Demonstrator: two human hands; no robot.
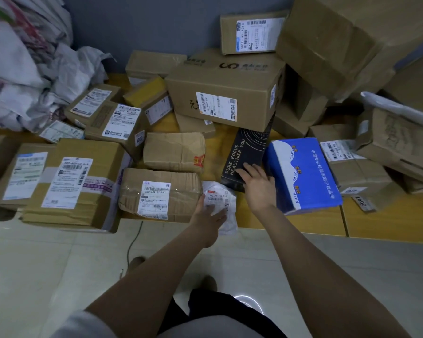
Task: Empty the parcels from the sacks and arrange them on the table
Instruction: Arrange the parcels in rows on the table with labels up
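Note:
A small white plastic mailer (224,195) lies at the front edge of the yellow wooden table (303,224). My left hand (209,215) lies on top of it with its fingers spread. My right hand (258,185) rests flat on the near end of a long black box (248,152) printed "PURE FOCUS HEALTHIER YOU". A blue and white box (303,174) lies just right of the black one. A taped brown parcel with a white label (160,193) sits left of the mailer. Crumpled white sacks (29,69) are heaped at the far left.
Several cardboard parcels cover the table: a big labelled carton (226,93) at the back, flat boxes (69,184) at the left, crushed boxes (398,142) at the right. A huge carton (347,40) leans at the back right. Pale tiled floor (59,276) lies under me.

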